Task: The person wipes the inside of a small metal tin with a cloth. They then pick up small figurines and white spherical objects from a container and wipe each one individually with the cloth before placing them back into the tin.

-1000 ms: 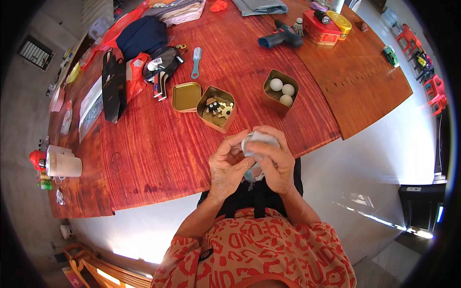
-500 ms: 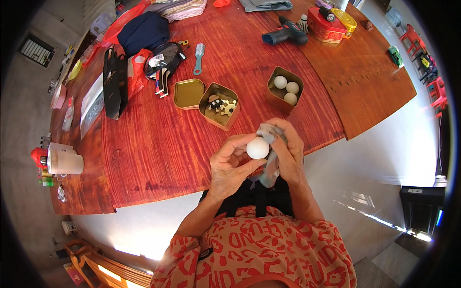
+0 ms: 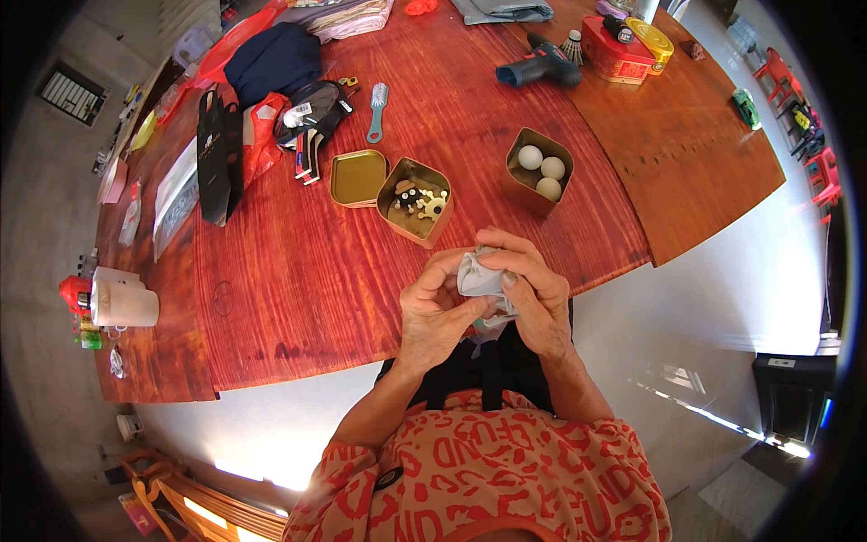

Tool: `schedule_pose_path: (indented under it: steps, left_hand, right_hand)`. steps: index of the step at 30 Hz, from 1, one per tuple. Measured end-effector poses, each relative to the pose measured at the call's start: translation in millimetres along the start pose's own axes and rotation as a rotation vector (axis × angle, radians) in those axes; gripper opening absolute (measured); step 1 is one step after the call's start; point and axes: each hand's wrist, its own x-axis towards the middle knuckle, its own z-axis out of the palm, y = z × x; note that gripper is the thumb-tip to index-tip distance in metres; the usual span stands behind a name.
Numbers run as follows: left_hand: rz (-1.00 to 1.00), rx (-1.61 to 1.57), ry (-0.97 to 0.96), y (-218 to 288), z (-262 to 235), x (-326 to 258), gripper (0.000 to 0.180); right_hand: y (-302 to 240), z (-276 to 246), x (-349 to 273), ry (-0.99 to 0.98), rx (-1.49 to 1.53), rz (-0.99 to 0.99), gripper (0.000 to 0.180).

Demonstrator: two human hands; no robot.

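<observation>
Forearms extend forward; both hands meet beyond the table's [image 3: 298,280] near edge. Left hand [image 3: 428,312] curls around the ball, hidden under the cloth [image 3: 478,276]; right hand [image 3: 540,305] grips the cloth. Half a second earlier, the ball lay exposed.

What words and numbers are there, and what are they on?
I don't copy out words, but here is where printing shows:
Shirt: big red letters, some broken up by folds.
Black bag: pale print, too small to read.
Red tin: pale print, too small to read.
</observation>
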Motion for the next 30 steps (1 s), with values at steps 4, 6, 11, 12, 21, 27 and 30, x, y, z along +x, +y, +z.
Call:
schedule_pose_path:
  steps: [4,6,11,12,21,27,30]
  left_hand:
    - [-0.072,0.010,-0.022,0,0,-4,0.046]
    - [-0.094,-0.027,-0.012,0,5,-4,0.047]
    - [-0.022,-0.022,0.033,-3,5,1,0.047]
    - [-0.014,-0.007,0.047,-2,3,2,0.044]
    - [-0.077,-0.024,0.060,-1,-1,-4,0.046]
    - [-0.069,0.012,0.077,-1,9,-1,0.057]
    - [-0.098,0.056,0.101,-1,2,-1,0.060]
  right_hand:
    - [-3,-7,5,0.032,0.046,0.248,0.021]
    - [-5,-10,8,0.139,0.165,0.436,0.019]
    - [-10,-1,11,0.396,-0.429,0.021,0.025]
    - [-15,-1,9,0.288,-0.529,-0.038,0.027]
    - [-8,3,0,-0.040,-0.226,0.052,0.026]
    - [-1,0,11,0.121,-0.168,0.188,0.022]
    - [-7,4,9,0.038,-0.396,0.029,0.024]
